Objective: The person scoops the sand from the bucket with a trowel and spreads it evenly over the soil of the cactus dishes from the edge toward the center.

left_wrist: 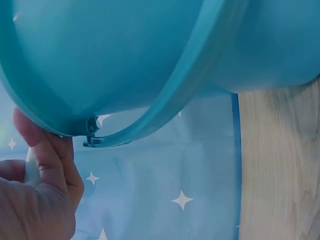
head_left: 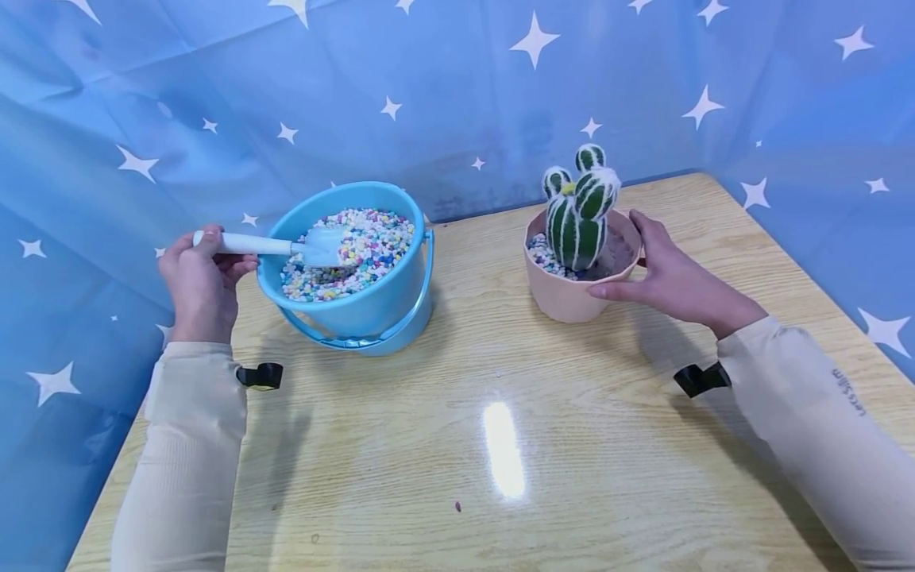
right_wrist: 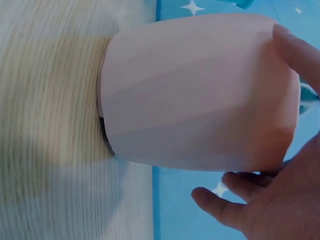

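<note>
My left hand (head_left: pixel 203 290) holds the white handle of a small toy shovel (head_left: pixel 250 243). The shovel's pale blue blade lies over small multicoloured pebbles (head_left: pixel 389 238) inside a blue bucket (head_left: pixel 372 314). In the left wrist view, those fingers are right by the bucket's rim (left_wrist: pixel 37 117). On the right, my right hand (head_left: pixel 672 274) grips a pink flower pot (head_left: pixel 565 300) at its rim, thumb on the near side. A green plush cactus (head_left: pixel 577 226) stands in the pot, with pebbles at its left and a greyish-brown surface at its right. The right wrist view shows the pot's side (right_wrist: pixel 195 95).
The wooden table (head_left: pixel 386 453) carries both containers near its back edge. A blue curtain with white stars (head_left: pixel 472 95) hangs behind and at the sides. The bucket's handle (head_left: pixel 422 298) hangs down its front. One tiny dark bit (head_left: pixel 457 506) lies near the front.
</note>
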{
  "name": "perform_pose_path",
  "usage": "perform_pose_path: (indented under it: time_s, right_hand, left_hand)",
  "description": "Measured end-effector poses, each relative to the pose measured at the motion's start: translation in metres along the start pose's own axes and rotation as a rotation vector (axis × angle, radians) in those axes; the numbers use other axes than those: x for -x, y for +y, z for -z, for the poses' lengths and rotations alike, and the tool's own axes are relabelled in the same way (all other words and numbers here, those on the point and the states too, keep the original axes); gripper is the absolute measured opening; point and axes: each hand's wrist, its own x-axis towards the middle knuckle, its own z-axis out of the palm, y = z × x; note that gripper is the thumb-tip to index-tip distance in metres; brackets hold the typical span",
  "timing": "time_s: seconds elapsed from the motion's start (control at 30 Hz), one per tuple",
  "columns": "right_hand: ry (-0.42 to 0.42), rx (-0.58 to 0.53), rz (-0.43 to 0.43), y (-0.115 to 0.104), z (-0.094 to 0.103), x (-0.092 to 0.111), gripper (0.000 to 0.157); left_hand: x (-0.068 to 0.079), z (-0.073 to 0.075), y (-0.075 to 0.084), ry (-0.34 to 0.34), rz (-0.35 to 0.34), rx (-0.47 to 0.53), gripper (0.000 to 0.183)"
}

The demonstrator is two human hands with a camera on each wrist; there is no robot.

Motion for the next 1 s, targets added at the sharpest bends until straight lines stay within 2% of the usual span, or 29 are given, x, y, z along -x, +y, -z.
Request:
perform_pose_path:
  time_s: [0.17,0.3,0.57,0.73,1.0]
  right_hand:
    - [0.014,-0.005,0.005,0.0,0.0,0.0,0.116]
    - [0.005,-0.022,0.003,0.0,0.0,0.0,0.117]
    - [0.01,-0.005,0.006,-0.001,0.0,-0.002,0.115]
    - [0.006,-0.008,0.005,-0.002,0.0,-0.002,0.116]
    - [0.015,0.006,-0.009,-0.001,-0.002,-0.002,0.12]
  left_hand:
    - [-0.001,0.002,0.0,-0.015,0.052,0.071,0.02]
    - [-0.002,0.005,-0.002,-0.003,0.104,0.162,0.018]
    - [0.001,0.006,-0.002,0.001,0.108,0.264,0.017]
    - [0.004,-0.002,0.001,-0.001,0.105,0.319,0.016]
    - [0.013,-0.02,0.002,-0.036,0.111,0.352,0.015]
